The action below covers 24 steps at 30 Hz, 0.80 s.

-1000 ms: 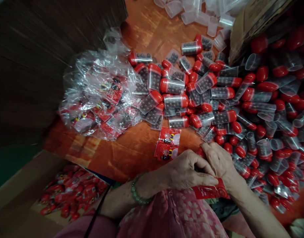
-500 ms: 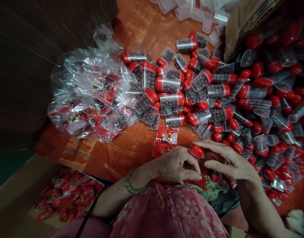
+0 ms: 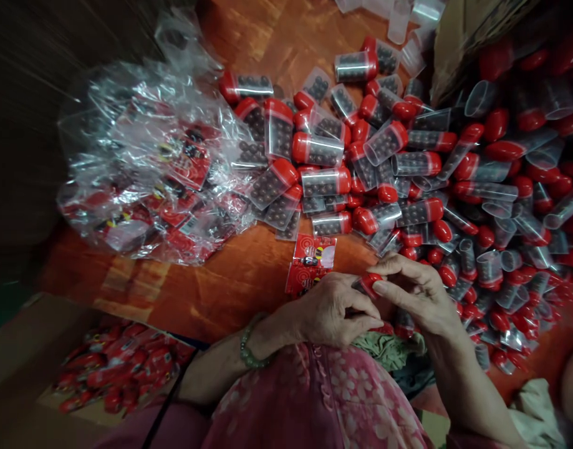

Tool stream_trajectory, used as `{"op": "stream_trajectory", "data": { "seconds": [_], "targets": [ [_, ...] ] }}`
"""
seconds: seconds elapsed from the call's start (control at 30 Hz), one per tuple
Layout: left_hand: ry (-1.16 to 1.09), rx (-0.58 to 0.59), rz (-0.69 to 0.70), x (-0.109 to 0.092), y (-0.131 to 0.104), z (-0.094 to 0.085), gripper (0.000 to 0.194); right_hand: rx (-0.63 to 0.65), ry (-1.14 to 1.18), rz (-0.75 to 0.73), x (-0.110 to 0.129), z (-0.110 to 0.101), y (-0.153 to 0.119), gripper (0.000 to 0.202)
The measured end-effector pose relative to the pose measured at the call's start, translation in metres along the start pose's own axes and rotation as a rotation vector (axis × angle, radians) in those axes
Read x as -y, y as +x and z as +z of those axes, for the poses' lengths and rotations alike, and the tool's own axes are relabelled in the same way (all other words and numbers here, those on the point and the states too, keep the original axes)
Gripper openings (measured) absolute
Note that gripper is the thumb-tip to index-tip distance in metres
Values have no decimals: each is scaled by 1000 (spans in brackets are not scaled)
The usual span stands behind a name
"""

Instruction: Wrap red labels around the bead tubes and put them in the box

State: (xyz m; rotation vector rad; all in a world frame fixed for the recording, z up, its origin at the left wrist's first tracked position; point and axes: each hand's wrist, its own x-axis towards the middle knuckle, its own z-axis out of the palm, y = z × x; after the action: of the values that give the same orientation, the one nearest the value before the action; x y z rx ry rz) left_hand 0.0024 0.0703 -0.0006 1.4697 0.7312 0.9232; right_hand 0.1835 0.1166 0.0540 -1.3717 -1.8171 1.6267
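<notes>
My left hand (image 3: 330,308), a green bead bracelet on its wrist, is closed around a small clear container with a red cap (image 3: 370,284). Dark balls seem to be inside, though my fingers cover much of it. On the red end, the thumb and fingertips of my right hand (image 3: 419,296) pinch from the other side. A bit of red material (image 3: 385,328) shows below my left fingers; what it is I cannot make out. Printed red labels (image 3: 313,251) lie on the orange surface just beyond my left hand.
Red-ended containers of dark balls (image 3: 323,182) are heaped ahead and to the right. A clear plastic bag (image 3: 141,149) of red printed wrappers lies at the left. Red wrapped pieces fill a cardboard box (image 3: 19,337) at lower left. Another cardboard box (image 3: 473,43) stands at the back right.
My right thumb and fingers have come together on the container's red end, from being apart. The container has tilted in my left hand. The view has shifted slightly.
</notes>
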Motion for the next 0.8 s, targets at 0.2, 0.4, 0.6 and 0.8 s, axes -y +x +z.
{"op": "stream_trajectory", "data": {
  "seconds": [0.2, 0.4, 0.6, 0.8],
  "targets": [
    [7, -94, 116, 2, -4, 1, 21, 63, -341, -197, 16, 4, -4, 9],
    [-38, -100, 124, 2, -6, 2, 26, 47, -460, -306, 15, 8, -11, 18],
    [-155, -39, 93, 4, -5, -4, 32, 7, -515, -335, 11, 10, -20, 42],
    [-266, 159, 48, 6, -7, -15, 14, 148, -717, -263, 21, 7, -19, 81]
  ]
}}
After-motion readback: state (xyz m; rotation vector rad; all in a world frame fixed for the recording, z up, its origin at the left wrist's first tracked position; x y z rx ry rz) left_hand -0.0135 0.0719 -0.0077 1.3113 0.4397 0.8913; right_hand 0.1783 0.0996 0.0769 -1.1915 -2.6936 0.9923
